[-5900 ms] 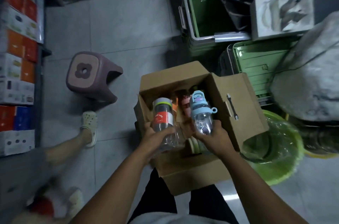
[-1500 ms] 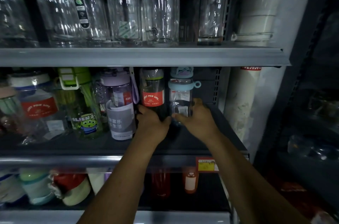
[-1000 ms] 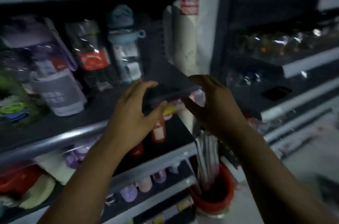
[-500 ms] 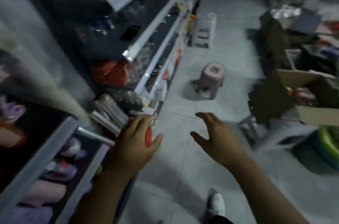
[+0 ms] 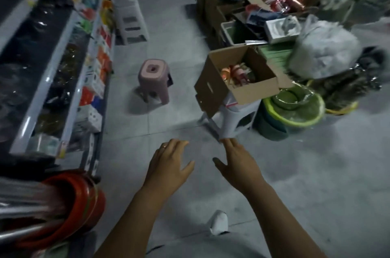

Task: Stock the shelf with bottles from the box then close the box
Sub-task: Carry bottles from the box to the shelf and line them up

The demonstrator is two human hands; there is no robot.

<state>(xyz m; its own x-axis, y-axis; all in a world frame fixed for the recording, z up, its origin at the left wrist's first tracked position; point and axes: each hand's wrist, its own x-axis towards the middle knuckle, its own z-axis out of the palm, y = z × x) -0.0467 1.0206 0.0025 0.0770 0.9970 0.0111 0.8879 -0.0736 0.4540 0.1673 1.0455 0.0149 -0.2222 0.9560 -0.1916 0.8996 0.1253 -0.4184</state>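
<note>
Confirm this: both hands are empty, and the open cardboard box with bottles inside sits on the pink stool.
Wrong in one respect. The head view shows the cardboard box on a white stool; the pink stool stands apart on the floor. The rest holds: left hand and right hand hold nothing, the box is open, bottles lie inside.

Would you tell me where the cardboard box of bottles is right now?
The cardboard box sits open on a white stool, right of centre in the head view, between the pink stool and the green basins.
</note>
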